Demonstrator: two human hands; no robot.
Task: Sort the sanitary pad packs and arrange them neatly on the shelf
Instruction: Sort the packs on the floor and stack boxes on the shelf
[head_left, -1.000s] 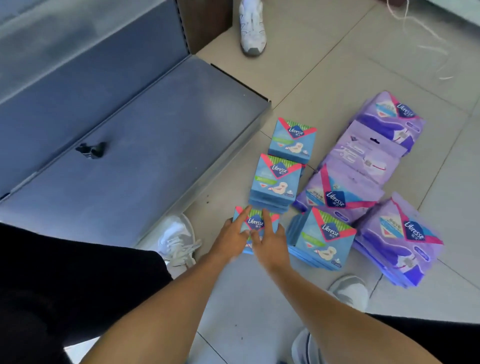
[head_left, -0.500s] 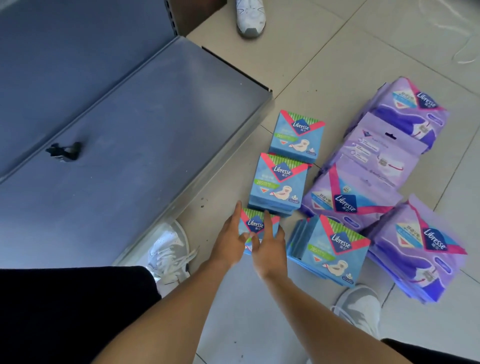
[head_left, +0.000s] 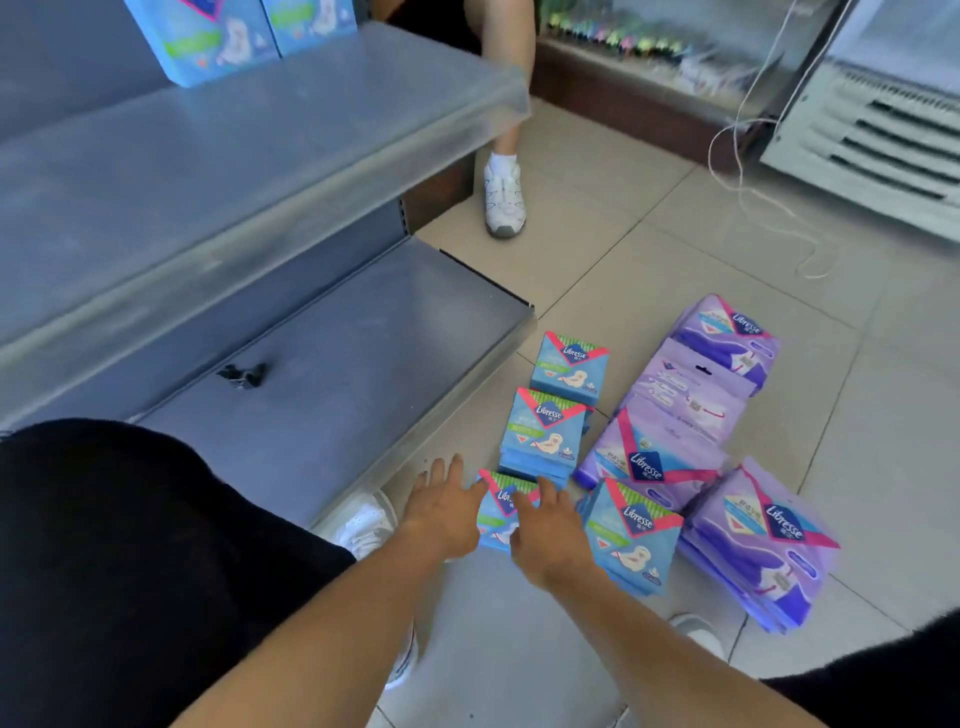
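Several stacks of blue Libresse pad packs lie on the tiled floor: one far (head_left: 569, 366), one in the middle (head_left: 545, 434), one at the right (head_left: 631, 535). Between my hands sits a small blue stack (head_left: 494, 525). My left hand (head_left: 441, 512) lies beside its left edge with fingers spread and straight, thumb touching its corner. My right hand (head_left: 548, 525) covers its right side, fingers curled over the top. Purple packs (head_left: 654, 457) (head_left: 763, 535) (head_left: 727, 338) are piled further right. The grey bottom shelf (head_left: 337, 374) is to the left.
An upper grey shelf (head_left: 208, 171) carries blue packs (head_left: 218, 36) at its back. A small black clip (head_left: 241, 374) lies on the bottom shelf. Another person's white shoe (head_left: 504, 200) stands beyond the shelf end. A white cable (head_left: 769, 208) trails on the floor.
My view has tilted up, bringing the upper shelf into sight. My left hand has slid off the small blue stack to its left side and spread; my right hand stays on it.
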